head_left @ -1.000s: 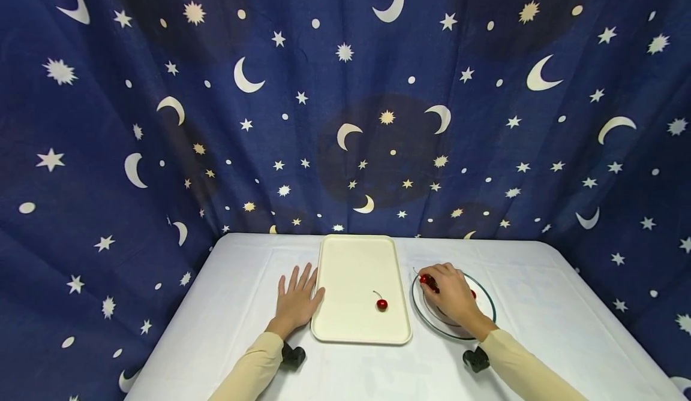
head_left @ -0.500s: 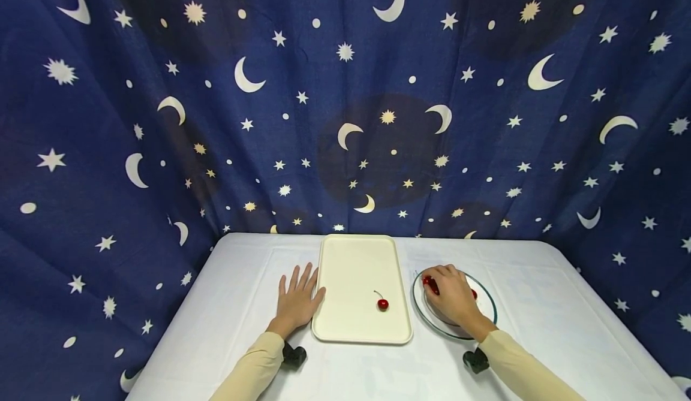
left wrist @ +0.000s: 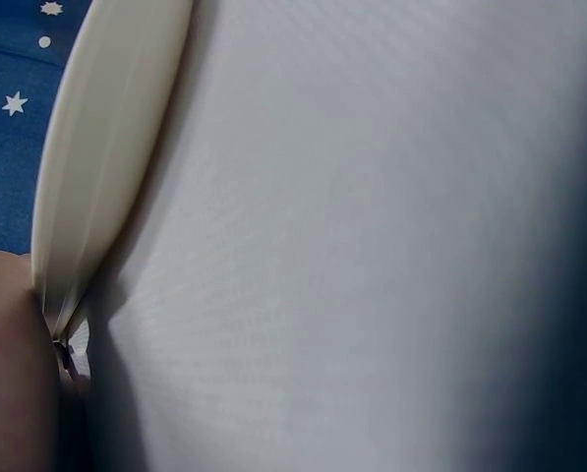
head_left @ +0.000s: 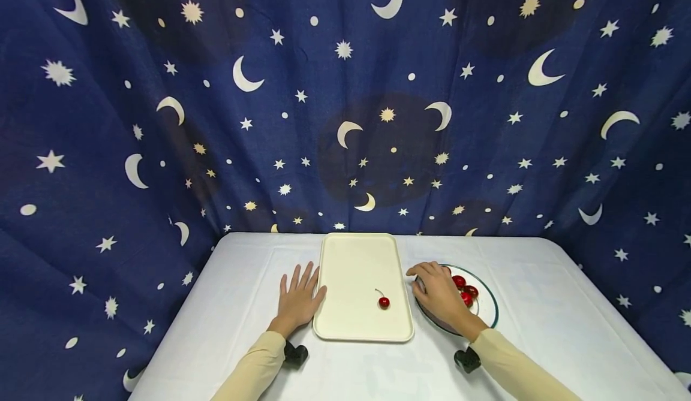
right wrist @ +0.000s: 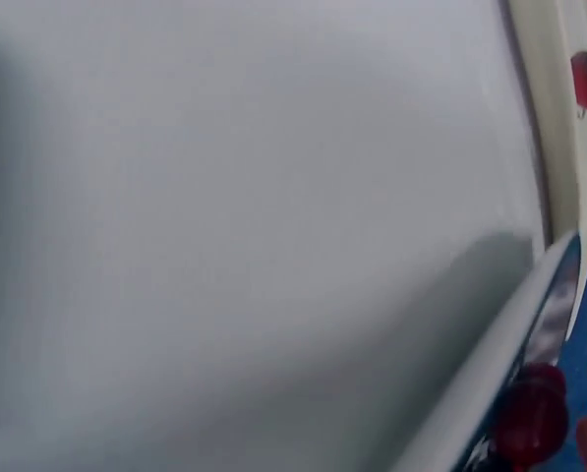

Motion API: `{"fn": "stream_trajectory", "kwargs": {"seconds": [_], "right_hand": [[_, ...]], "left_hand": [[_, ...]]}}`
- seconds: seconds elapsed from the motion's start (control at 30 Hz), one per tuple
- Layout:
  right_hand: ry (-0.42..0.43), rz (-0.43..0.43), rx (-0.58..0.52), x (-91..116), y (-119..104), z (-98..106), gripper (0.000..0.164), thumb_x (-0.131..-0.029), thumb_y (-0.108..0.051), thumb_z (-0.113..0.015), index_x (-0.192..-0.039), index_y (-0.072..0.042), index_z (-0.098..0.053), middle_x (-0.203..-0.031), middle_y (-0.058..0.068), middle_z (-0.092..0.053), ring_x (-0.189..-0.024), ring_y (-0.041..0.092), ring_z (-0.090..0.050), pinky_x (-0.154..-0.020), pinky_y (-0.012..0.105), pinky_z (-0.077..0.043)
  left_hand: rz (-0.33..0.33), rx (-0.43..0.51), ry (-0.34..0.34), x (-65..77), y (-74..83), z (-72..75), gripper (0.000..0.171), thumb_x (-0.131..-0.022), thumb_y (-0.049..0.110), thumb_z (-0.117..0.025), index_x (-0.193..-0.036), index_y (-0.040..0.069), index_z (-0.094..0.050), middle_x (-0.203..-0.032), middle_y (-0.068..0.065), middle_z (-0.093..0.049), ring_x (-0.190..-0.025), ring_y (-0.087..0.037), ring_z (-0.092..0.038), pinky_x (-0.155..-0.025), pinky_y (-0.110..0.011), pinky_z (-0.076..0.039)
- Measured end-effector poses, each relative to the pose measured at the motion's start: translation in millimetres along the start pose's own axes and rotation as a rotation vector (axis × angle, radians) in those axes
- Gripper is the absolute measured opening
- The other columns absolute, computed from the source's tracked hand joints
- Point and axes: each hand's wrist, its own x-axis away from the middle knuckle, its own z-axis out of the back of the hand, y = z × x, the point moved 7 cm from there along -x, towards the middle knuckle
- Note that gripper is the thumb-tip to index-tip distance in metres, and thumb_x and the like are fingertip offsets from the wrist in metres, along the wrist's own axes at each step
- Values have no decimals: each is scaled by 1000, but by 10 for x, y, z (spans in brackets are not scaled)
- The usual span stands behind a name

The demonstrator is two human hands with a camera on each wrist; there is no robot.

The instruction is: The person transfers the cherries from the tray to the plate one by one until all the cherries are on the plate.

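A cream rectangular tray (head_left: 358, 257) lies in the middle, with one red cherry (head_left: 384, 302) and its stem towards its lower right. My left hand (head_left: 297, 302) lies spread on the cloth at the tray's left side, thumb at the rim. To the right, several cherries (head_left: 466, 298) sit in a clear glass plate (head_left: 493, 314). Over the left part of that plate is my right hand (head_left: 439, 293), its fingertips reaching past the rim towards the tray. In the right wrist view, a dark red cherry (right wrist: 532, 423) shows close to the fingertips. I cannot tell whether these fingers hold one.
A white cloth covers the table (head_left: 345, 371). Behind and around it hangs a dark blue curtain (head_left: 302, 149) with moons and stars. Black wrist cameras sit under both wrists, the left camera (head_left: 295, 354) and the right camera (head_left: 467, 359).
My right hand has shifted left across the plate towards the tray, uncovering several cherries on the plate's right side. The left hand and the tray have stayed put.
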Motion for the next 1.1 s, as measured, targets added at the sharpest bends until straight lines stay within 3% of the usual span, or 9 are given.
{"fn": "stream_trajectory", "kwargs": {"seconds": [0.43,0.63,0.8,1.1], "right_hand": [[-135,84,-110,9,-309,-169,18,-94,-22,-74,-111,-18,-73,-112,-4,-74,-99,15,-67,-84,36,-49],[-154,139,-122,13,-397,-224,25,-91,-32,-77,-113,-20,-74,-113,-6,-74,-99,12,-68,-81,32,-46],[-199,136,-117,24,-402,-281,31,-87,-39,-80,-113,-21,-74,-112,-7,-74,-100,11,-67,-83,32,-45],[-216,152,-79,40,-408,-330,24,-87,-32,-81,-109,-26,-74,-107,-10,-74,-99,11,-67,-82,34,-45]], "left_hand": [[0,-12,15,-6,-9,16,66,-107,56,-31,-164,23,-28,-175,1,-18,-164,-31,-9,-130,-62,-4],[7,-4,1,16,-6,28,68,-106,56,-31,-164,21,-26,-175,-1,-17,-164,-33,-8,-130,-63,-1],[7,-7,2,11,-15,8,67,-107,56,-31,-164,21,-27,-175,-1,-18,-164,-33,-9,-130,-63,-2],[-4,-5,3,-11,1,12,66,-107,55,-33,-164,22,-28,-175,0,-18,-164,-33,-9,-130,-63,-2]]}}
